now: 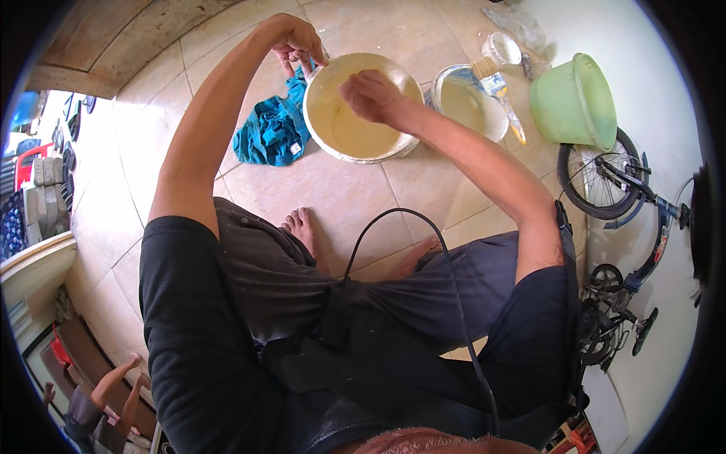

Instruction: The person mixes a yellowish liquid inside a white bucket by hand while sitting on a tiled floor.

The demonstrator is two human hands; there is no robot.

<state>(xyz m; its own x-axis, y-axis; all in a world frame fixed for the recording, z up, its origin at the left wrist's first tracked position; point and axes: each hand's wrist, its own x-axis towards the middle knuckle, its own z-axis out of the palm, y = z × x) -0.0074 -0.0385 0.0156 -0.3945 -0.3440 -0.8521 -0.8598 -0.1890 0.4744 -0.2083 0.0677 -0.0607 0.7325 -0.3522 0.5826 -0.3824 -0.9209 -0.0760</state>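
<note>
A wide cream bucket (310, 129) stands on the tiled floor ahead of me, with cloudy yellowish liquid (359, 132) in it. My left hand (297, 44) is bent down at its far left rim, fingers curled against the edge. Over the bucket's opening is my right hand (370, 94), its fingers curled in; whatever they may hold is hidden. A crumpled teal cloth (271, 130) lies against the bucket's left side, one end reaching up below my left hand.
To the right stand a smaller whitish bucket (495, 125) with a paintbrush (495, 83) across its edge, a small white tub (502, 48) and a green bucket (563, 102). A bicycle (605, 181) is along the right wall. A person's bare legs (113, 386) show at lower left.
</note>
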